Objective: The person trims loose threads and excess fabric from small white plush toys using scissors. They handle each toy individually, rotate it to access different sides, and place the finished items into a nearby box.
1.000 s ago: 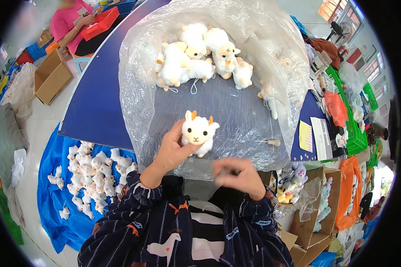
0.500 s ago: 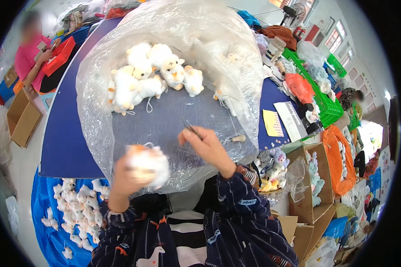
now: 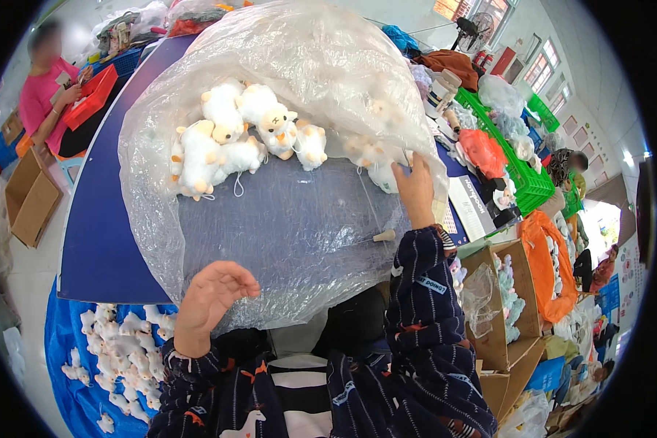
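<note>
My left hand (image 3: 215, 296) is above the near left edge of the clear plastic bag (image 3: 285, 310), fingers loosely curved and apart, with nothing in it. My right hand (image 3: 416, 191) reaches to the bag's right side, beside a white plush toy (image 3: 379, 172) partly covered by plastic. A thin pointed metal tool (image 3: 406, 155) shows between its thumb and forefinger; its kind is unclear. Several white plush sheep (image 3: 197, 162) with tan faces and string loops lie in a group on the far left of the bag. A tool with a pale handle and thin shaft (image 3: 384, 236) lies near the right wrist.
The bag covers much of a blue table (image 3: 98, 241). On the floor at left, more white plush toys (image 3: 128, 350) lie on a blue sheet (image 3: 62, 398). A green crate (image 3: 515, 171) and cardboard boxes (image 3: 489, 343) stand at right. A person in pink (image 3: 40, 102) sits at far left.
The white plush toy is gone from my left hand, which has opened. My right hand has moved right and away from me, to the covered plush toy.
</note>
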{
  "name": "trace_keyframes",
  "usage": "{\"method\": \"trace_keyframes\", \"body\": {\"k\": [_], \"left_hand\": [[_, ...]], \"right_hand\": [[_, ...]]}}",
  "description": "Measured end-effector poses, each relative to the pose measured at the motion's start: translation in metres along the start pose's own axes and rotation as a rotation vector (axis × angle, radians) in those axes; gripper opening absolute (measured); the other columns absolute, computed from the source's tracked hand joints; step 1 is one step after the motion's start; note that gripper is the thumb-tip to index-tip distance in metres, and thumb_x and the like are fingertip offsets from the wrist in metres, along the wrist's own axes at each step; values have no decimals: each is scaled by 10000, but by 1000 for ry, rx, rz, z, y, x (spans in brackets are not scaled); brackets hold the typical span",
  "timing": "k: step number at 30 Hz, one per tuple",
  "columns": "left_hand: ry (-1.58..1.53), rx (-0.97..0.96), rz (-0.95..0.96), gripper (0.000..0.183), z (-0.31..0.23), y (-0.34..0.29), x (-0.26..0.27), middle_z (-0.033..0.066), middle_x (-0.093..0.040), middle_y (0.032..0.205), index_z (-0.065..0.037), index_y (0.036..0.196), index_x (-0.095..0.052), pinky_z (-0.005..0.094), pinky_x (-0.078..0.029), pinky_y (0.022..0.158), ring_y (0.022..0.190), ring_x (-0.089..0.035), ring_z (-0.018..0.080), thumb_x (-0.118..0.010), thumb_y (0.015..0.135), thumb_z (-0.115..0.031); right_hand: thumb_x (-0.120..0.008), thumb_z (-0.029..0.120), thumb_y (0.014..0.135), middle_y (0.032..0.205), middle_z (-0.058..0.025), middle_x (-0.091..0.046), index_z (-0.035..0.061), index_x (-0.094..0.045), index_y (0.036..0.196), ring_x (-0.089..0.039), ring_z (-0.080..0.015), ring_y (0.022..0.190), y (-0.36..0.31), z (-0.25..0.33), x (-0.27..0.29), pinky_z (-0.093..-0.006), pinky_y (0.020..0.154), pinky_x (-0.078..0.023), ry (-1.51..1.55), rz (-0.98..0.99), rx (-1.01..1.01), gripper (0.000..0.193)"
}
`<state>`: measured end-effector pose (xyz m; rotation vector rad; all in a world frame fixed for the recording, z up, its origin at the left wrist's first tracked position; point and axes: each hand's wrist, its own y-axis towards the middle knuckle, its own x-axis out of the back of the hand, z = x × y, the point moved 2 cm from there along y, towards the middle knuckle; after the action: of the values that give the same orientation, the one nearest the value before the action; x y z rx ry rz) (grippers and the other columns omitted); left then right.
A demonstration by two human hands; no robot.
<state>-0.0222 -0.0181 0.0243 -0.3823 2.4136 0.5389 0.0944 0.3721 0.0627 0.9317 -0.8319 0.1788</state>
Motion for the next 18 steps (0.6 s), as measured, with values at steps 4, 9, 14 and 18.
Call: {"method": "trace_keyframes", "body": {"k": [4, 9, 14, 18], "left_hand": [[62, 79, -66, 267, 9, 8, -5, 146, -572, 1028, 8, 1100, -513, 381, -446, 854, 956, -558, 244, -460, 903, -164], [295, 169, -123, 242, 15, 15, -12, 123, -569, 1042, 14, 1105, -510, 332, -448, 847, 959, -552, 187, -449, 897, -92], [506, 173, -289, 358, 20, 27, -22, 116, -521, 1149, 12, 1219, -432, 342, -439, 875, 1024, -527, 193, -481, 882, -99], [141, 140, -212, 503, 30, 30, -7, 106, -473, 1238, -7, 1293, -358, 316, -411, 914, 1104, -486, 176, -554, 865, -186]], "right_hand": [[-668, 271, 703, 951, -226, -601, -33, -537, 1059, -578, -381, 880, -14, 7, -6, -426, 753, -464, -79, 402, -72, 486], [-653, 254, 697, 903, -209, -611, -41, -553, 1049, -609, -300, 803, -20, 21, -5, -362, 707, -468, 260, 425, -37, 469], [-605, 233, 796, 697, -15, -532, -3, -514, 1134, -405, -49, 470, -70, 110, 32, -195, 409, -302, 1121, 1051, -555, 422], [-502, 297, 872, 618, 12, -481, -6, -495, 1098, -288, -31, 373, -136, 142, 29, -189, 332, -196, 1595, 1233, -693, 378]]}}
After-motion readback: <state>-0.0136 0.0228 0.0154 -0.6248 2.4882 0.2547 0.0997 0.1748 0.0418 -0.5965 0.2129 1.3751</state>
